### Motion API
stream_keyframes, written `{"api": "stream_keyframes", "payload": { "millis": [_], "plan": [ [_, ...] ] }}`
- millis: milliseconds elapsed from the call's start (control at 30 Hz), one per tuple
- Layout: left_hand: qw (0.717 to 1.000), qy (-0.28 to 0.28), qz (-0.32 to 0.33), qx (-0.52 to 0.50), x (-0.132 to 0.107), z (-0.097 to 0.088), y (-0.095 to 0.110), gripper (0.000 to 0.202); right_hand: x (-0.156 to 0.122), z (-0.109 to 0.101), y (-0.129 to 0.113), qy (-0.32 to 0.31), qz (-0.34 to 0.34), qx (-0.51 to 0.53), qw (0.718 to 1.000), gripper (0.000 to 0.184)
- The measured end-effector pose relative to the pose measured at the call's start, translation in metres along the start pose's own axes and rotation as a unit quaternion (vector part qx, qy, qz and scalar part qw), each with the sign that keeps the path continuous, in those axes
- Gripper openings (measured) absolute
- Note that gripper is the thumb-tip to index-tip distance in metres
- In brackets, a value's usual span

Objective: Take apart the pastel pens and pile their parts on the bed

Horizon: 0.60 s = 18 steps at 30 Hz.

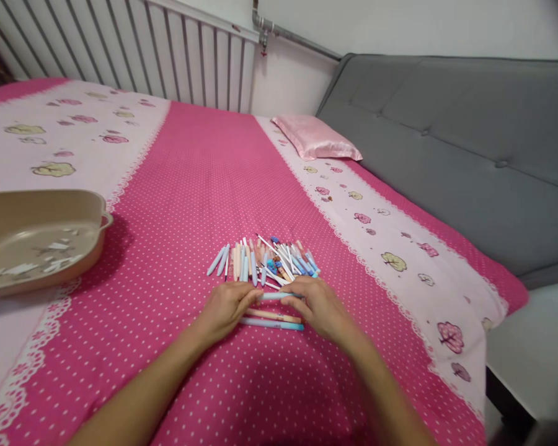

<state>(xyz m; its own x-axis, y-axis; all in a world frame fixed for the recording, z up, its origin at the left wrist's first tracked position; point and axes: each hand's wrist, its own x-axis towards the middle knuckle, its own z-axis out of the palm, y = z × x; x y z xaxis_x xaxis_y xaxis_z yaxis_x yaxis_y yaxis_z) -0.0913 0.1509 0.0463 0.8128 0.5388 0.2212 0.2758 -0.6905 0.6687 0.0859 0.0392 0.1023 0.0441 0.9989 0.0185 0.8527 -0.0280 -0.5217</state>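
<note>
Between my two hands a light blue pen (pixel 276 296) lies sideways, just above the bedspread. My left hand (pixel 226 308) pinches its left end, and at the other end the fingers of my right hand (pixel 318 305) are closed on it. Below it a peach pen (pixel 274 316) and another pale blue pen (pixel 270 323) with a brighter blue end lie side by side on the bed. Just beyond my hands is a loose pile of pens and thin white sticks (pixel 265 260), with small blue pieces among them.
A beige plastic basin (pixel 93 260) with white scraps inside stands at the left on the pink dotted bedspread (pixel 199 179). Farther off are a pink satin pillow (pixel 318 137), a grey padded headboard (pixel 456 142) and a white radiator (pixel 167 56) along the wall.
</note>
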Motion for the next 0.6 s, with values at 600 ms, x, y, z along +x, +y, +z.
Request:
{"api": "stream_keyframes", "payload": {
  "millis": [600],
  "plan": [
    [0.993, 0.052, -0.052, -0.094, -0.0005, -0.0037, 0.0036, 0.033, 0.0013, 0.0034, 0.0003, 0.121, 0.046, -0.012, 0.992, 0.01]
  ]
}}
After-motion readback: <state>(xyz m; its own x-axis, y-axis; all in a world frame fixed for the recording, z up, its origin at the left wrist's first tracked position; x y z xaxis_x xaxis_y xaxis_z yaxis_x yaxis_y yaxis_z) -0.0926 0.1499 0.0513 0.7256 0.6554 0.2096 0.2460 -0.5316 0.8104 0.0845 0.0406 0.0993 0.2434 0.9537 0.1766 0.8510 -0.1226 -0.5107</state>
